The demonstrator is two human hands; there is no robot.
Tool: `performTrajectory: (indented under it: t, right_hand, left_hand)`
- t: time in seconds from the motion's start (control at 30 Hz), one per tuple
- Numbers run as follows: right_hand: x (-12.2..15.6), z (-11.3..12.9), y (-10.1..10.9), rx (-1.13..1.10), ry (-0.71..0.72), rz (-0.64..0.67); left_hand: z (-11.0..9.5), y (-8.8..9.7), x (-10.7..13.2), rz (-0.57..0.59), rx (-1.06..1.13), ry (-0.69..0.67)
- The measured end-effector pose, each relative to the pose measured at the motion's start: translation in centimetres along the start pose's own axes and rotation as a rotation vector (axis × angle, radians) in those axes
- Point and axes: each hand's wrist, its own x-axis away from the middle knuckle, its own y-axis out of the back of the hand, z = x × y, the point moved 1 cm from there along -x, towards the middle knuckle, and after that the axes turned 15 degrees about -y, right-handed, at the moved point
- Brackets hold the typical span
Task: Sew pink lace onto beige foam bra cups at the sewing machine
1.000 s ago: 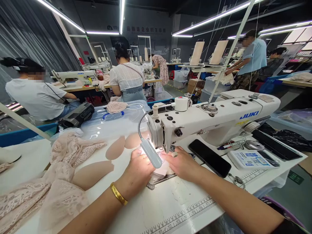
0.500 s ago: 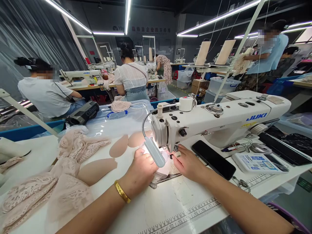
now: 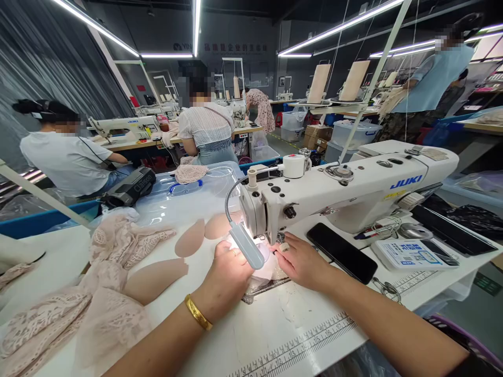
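Pale pink fabric (image 3: 264,273) lies beneath the needle end of a white sewing machine (image 3: 338,191), partly covered by a grey gooseneck lamp (image 3: 247,246). My left hand (image 3: 229,269), gold bangle at the wrist, is closed on the fabric's left side; the lamp hides some fingertips. On the other side, my right hand (image 3: 301,259) has its thumb and fingers pinched at the fabric's edge by the presser foot. A pale band wraps one of its fingers. Beige oval pads (image 3: 157,280) and pink lace pieces (image 3: 106,277) lie left of my hands.
A black phone (image 3: 341,253) and a white-and-blue box (image 3: 412,254) lie right of my hands. Behind the table is a clear plastic lid (image 3: 188,196) with a black fan-like device (image 3: 129,187) beside it. Several people sit or stand at other machines.
The view has swung slightly right. My hands stay at the fabric; a small dark thing at my right fingertips no longer shows. The standing person in blue at right has shifted posture.
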Motion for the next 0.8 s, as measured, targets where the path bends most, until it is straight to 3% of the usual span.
performTrajectory:
  t: [0.2, 0.33, 0.8]
  right_hand:
    - [0.3, 0.2, 0.6, -0.005, 0.145, 0.211]
    - [0.3, 0.4, 0.7, 0.001, 0.175, 0.270]
    - [-0.2, 0.5, -1.1, 0.077, 0.031, 0.178]
  left_hand:
    - [-2.4, 0.5, -0.4, 0.069, 0.007, 0.015]
    - [-3.2, 0.7, -0.6, 0.076, 0.003, -0.010]
    - [0.3, 1.1, -1.0, 0.096, 0.040, -0.053]
